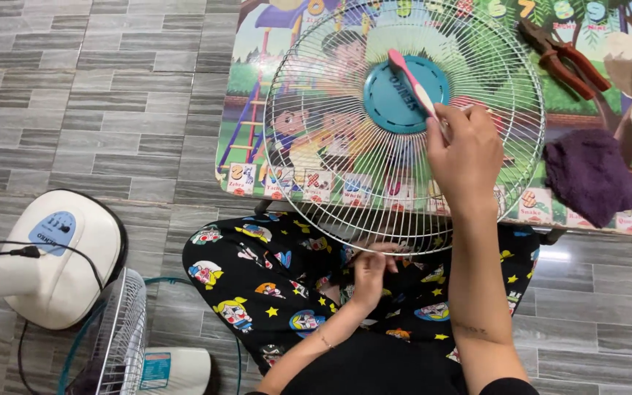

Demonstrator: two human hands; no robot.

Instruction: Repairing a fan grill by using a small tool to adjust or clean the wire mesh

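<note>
Pink toothbrush (412,82) gripped in right hand (464,157) — left hand (371,271) clasps wire fan guard (330,146) rim.

Your arms are bare to the elbow, with a thin bracelet (323,339) on your left wrist. You wear black trousers (257,278) printed with cartoon figures and yellow stars.

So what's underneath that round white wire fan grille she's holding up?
Under the round white wire fan grille, through its wires, lies a colourful cartoon-printed low table. Lower down, patterned black trousers show. The teal centre disc hides what lies behind it.
</note>
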